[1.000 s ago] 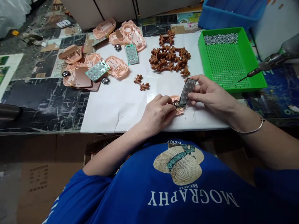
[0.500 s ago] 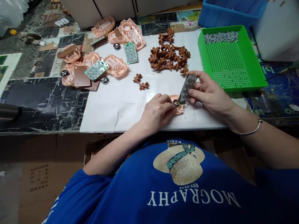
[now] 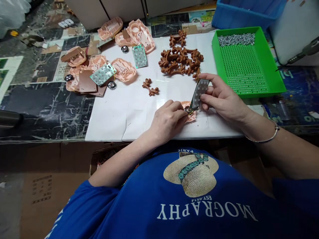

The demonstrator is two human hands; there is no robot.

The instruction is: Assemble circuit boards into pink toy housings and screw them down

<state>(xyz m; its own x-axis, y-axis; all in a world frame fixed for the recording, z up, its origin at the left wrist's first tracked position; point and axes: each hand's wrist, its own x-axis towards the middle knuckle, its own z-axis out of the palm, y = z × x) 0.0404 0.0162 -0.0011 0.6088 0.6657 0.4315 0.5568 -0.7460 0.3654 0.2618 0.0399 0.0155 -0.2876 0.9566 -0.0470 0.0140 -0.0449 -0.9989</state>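
Tilted up on edge, a circuit board (image 3: 200, 91) with a grey dotted face is pinched between the thumb and fingers of my right hand (image 3: 220, 96). Its lower end, with thin wires, meets a small pink plastic shell (image 3: 191, 118) lying on the white sheet. My left hand (image 3: 169, 119) rests at the shell's left side, fingers closed together by a dark round part and the wires. What those fingertips hold is hidden. A pile of brown branch-shaped plastic pieces (image 3: 179, 61) lies just beyond, and one more brown piece (image 3: 150, 87) sits apart to the left.
A green tray (image 3: 272, 76) with small metal screws stands at the right, a blue bin (image 3: 246, 16) behind it. A dark tool (image 3: 305, 53) hangs at the far right. Pink shells (image 3: 124, 70), green circuit boards (image 3: 140, 57) and round speakers (image 3: 112, 85) lie at the left.
The circuit board in my right hand has tipped slightly left. My left hand has stayed almost still. The dark tool at the far right has come further into view, higher up.
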